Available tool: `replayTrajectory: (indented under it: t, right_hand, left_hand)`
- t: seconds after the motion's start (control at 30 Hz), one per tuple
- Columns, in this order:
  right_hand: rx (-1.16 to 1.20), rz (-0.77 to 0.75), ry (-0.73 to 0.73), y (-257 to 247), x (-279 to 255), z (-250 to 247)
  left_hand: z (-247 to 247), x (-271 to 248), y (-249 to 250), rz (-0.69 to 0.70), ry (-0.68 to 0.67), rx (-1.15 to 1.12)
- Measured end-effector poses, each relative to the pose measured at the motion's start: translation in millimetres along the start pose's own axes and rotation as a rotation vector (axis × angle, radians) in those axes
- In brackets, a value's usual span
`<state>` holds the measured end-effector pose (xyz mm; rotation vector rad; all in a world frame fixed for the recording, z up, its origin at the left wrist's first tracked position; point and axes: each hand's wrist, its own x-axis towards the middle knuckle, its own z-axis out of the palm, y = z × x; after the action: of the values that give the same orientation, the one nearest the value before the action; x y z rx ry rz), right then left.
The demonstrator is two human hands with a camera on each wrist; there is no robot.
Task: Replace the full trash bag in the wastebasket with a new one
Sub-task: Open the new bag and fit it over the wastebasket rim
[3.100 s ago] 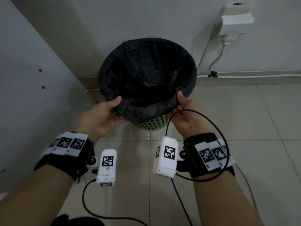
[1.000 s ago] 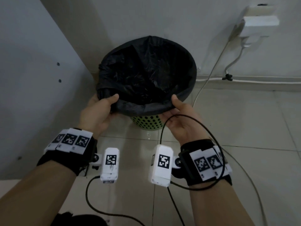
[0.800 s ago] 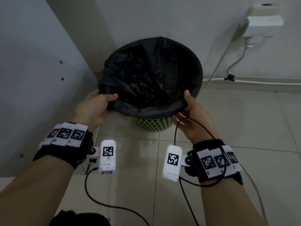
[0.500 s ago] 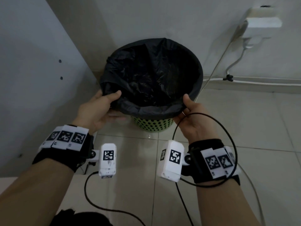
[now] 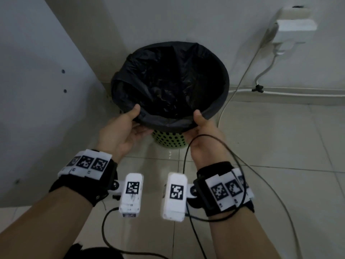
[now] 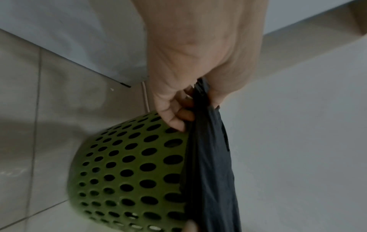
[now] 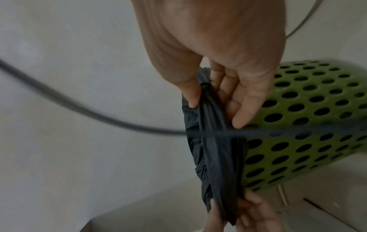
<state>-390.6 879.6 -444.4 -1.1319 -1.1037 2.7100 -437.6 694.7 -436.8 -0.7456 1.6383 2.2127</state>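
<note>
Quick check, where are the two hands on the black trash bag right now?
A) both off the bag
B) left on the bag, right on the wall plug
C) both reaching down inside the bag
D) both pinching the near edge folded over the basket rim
D: the left hand and right hand each pinch the black trash bag at its near edge, folded over the rim of the green wastebasket.

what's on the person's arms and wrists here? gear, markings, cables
Bare forearms, no sleeves. Each wrist carries a black strap: left strap, right strap. White tags printed with black square fiducial codes sit on both, left tags and right tags. A white boxy camera module with its own code is bracketed to each inner wrist, left module, right module. Black cables trail from the modules.
</note>
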Motion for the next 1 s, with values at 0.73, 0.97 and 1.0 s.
replayTrajectory:
  t: [0.73,0.97,1.0]
  right_hand:
    - [0.031,0.092,-0.093,-16.5,-3.1,-3.7]
    - [0.013,0.112,-0.113,-35.5,8.6,-9.7]
    - [0.016,0.119,-0.124,-37.3,9.2,-9.4]
  left_hand:
    - [-7.5,3.8,10.6,0.057,0.034,0.080]
    - [-15.8,14.1,27.7,0.102,0.050,0.071]
    - [-15.0,11.4,25.6,0.095,0.033,0.084]
